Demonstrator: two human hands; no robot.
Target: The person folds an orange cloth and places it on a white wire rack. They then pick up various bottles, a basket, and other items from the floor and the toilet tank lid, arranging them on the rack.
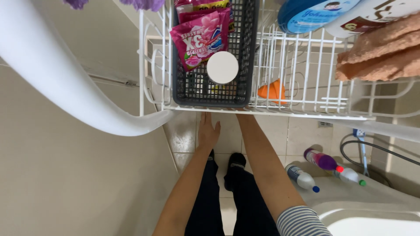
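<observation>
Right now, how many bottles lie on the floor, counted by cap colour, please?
Red cap, purple bottle: 1
Blue cap, clear bottle: 1
Green cap, white bottle: 1
Total: 3

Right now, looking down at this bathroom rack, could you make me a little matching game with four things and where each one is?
Things:
1. pink sachet
2. purple bottle
3. orange towel
4. left hand

Places:
A. lying on the floor tiles
B. draped on the wire rack at the right
C. under the rack's front edge, palm open
D. inside the dark basket

Pairs: 1-D, 2-A, 3-B, 4-C
</observation>
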